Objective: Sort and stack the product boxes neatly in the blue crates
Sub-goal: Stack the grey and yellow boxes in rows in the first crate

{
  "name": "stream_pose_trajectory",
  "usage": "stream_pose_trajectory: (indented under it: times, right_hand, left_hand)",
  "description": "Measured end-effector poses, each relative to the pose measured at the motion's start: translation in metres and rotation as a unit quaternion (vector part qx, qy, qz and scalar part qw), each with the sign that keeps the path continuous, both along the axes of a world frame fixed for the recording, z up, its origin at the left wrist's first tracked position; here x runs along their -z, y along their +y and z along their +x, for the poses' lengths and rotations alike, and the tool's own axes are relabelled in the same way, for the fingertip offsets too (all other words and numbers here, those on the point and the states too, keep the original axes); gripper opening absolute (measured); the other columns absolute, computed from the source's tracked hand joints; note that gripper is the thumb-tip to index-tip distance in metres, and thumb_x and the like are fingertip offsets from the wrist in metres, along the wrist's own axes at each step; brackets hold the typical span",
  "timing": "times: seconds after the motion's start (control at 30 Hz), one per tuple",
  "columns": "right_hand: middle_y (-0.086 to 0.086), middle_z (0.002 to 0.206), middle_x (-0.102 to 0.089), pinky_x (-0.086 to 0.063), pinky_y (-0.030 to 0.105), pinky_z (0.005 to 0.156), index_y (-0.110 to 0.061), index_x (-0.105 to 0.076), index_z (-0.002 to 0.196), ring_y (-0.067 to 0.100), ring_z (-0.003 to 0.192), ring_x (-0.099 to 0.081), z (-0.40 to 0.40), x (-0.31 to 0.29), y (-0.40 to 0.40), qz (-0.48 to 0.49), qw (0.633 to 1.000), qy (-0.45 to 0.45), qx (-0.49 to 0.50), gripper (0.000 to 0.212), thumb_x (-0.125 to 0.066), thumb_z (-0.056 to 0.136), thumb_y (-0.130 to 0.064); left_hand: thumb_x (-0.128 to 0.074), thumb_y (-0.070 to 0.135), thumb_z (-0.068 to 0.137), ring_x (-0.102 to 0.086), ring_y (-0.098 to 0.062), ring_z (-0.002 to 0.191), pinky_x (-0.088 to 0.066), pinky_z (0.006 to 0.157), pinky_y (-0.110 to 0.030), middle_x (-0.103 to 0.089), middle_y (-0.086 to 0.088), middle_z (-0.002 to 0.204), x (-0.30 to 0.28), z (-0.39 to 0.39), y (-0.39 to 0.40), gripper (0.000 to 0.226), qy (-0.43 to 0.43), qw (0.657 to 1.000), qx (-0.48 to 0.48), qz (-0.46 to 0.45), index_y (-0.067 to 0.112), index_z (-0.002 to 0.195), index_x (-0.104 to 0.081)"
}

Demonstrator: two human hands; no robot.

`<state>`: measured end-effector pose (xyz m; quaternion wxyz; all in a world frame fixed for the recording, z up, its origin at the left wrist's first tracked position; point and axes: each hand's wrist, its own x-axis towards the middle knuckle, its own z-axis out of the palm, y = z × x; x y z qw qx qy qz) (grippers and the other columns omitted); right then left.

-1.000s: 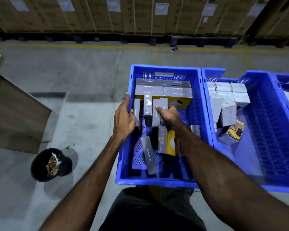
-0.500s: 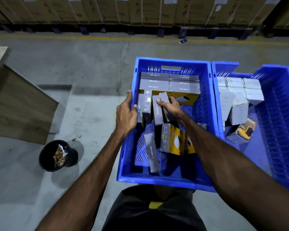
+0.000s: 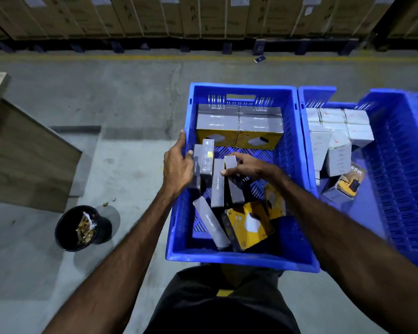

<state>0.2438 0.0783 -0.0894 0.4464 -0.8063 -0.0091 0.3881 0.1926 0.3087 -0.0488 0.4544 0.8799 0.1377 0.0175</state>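
Note:
A blue crate (image 3: 241, 257) stands in front of me on the floor. Grey-and-yellow product boxes (image 3: 239, 126) are stacked neatly against its far wall. Several slim grey boxes (image 3: 217, 183) stand on edge near its left wall, and loose boxes (image 3: 247, 225) lie tumbled toward the near side. My left hand (image 3: 177, 168) rests over the crate's left rim and grips the leftmost standing grey box (image 3: 204, 160). My right hand (image 3: 247, 166) pinches the top of another grey box (image 3: 234, 182) in the same row.
A second blue crate (image 3: 401, 169) at the right holds white boxes (image 3: 336, 131) and a tilted grey-yellow box (image 3: 345, 184). A black bucket (image 3: 81, 227) with scraps sits on the concrete floor at left, beside a wooden board (image 3: 29, 155). Stacked cartons (image 3: 203, 15) line the far wall.
The camera view shifted slightly. My right hand has slid back along the row of standing grey boxes and now pinches one. My left hand stays on the leftmost box.

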Motion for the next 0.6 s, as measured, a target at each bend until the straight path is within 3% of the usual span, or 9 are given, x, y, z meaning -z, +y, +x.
stream_pose_trajectory:
  times: [0.07,0.17,0.23,0.3,0.33,0.43,0.47,0.53,0.6]
  right_hand:
    - [-0.003,0.103,-0.071,-0.052,0.027,0.07,-0.019,-0.059,0.124,0.016,0.09,-0.07,-0.001,-0.001,0.0,-0.017,0.999,-0.008,-0.026,0.044,-0.083,0.089,-0.031]
    - [-0.002,0.111,-0.068,-0.051,0.027,0.07,-0.019,-0.059,0.123,0.013,0.092,-0.066,0.0,-0.005,0.001,-0.032,0.999,-0.009,-0.035,0.045,-0.083,0.088,-0.035]
    - [0.008,0.129,-0.067,-0.057,0.035,0.084,-0.014,-0.061,0.131,0.022,0.107,-0.068,-0.001,-0.009,0.005,-0.035,0.999,-0.013,-0.02,0.076,-0.085,0.076,-0.06]
    - [0.01,0.139,-0.063,-0.053,0.046,0.101,-0.011,-0.062,0.136,0.028,0.118,-0.064,-0.001,-0.006,0.01,-0.054,0.998,-0.031,0.012,0.114,-0.074,0.057,-0.091]
    - [0.009,0.133,-0.066,-0.051,0.045,0.101,-0.009,-0.065,0.132,0.025,0.114,-0.063,-0.002,-0.008,0.015,-0.068,0.997,-0.04,0.022,0.111,-0.068,0.061,-0.094]
    - [0.011,0.102,-0.071,-0.047,0.036,0.083,-0.004,-0.075,0.112,0.022,0.095,-0.061,-0.003,-0.019,0.031,-0.088,0.988,-0.114,0.047,0.072,-0.065,0.088,-0.072]
    - [0.007,0.107,-0.072,-0.049,0.037,0.087,-0.01,-0.077,0.113,0.023,0.1,-0.064,-0.006,-0.024,0.036,-0.086,0.984,-0.146,0.06,0.062,-0.066,0.09,-0.066]
    - [0.003,0.128,-0.068,-0.052,0.047,0.099,-0.021,-0.074,0.12,0.023,0.115,-0.064,-0.01,-0.037,0.048,-0.08,0.974,-0.196,0.078,0.061,-0.062,0.087,-0.071]
    - [0.002,0.129,-0.067,-0.051,0.052,0.101,-0.027,-0.075,0.109,0.025,0.114,-0.065,-0.017,-0.048,0.058,-0.126,0.959,-0.241,0.082,0.065,-0.054,0.083,-0.082]
  left_hand:
    - [-0.044,0.025,0.089,-0.067,-0.036,0.118,-0.055,0.101,-0.047,-0.07,-0.016,0.133,0.0,0.0,-0.001,0.072,0.0,1.0,0.0,-0.002,0.025,0.161,-0.039]
    - [-0.043,0.022,0.09,-0.067,-0.038,0.115,-0.055,0.099,-0.048,-0.071,-0.017,0.129,-0.001,-0.001,-0.001,0.072,-0.001,1.0,0.008,0.007,0.025,0.162,-0.038]
    - [-0.043,0.022,0.09,-0.068,-0.038,0.115,-0.055,0.098,-0.048,-0.071,-0.017,0.128,-0.001,0.0,-0.001,0.072,0.002,1.0,0.009,0.007,0.025,0.162,-0.038]
    - [-0.043,0.024,0.09,-0.068,-0.037,0.114,-0.056,0.097,-0.048,-0.072,-0.016,0.128,0.0,0.0,-0.001,0.071,0.002,1.0,0.01,0.005,0.028,0.161,-0.039]
    - [-0.043,0.025,0.09,-0.069,-0.036,0.113,-0.057,0.097,-0.048,-0.072,-0.015,0.128,-0.001,0.0,-0.001,0.071,0.001,1.0,0.01,0.005,0.028,0.161,-0.039]
    - [-0.045,0.02,0.094,-0.068,-0.037,0.116,-0.056,0.099,-0.049,-0.07,-0.017,0.131,0.001,0.0,-0.001,0.069,-0.001,1.0,0.012,0.006,0.026,0.162,-0.038]
    - [-0.045,0.02,0.094,-0.068,-0.037,0.115,-0.056,0.099,-0.049,-0.07,-0.017,0.131,0.001,0.0,-0.001,0.069,-0.002,1.0,0.01,0.007,0.026,0.162,-0.038]
    - [-0.046,0.02,0.094,-0.068,-0.038,0.113,-0.056,0.096,-0.049,-0.071,-0.018,0.129,0.001,0.0,-0.001,0.068,-0.008,1.0,0.008,0.009,0.027,0.161,-0.038]
    - [-0.05,0.014,0.098,-0.067,-0.039,0.117,-0.055,0.098,-0.047,-0.069,-0.02,0.132,0.004,0.002,0.0,0.065,-0.009,1.0,0.006,0.013,0.025,0.161,-0.039]
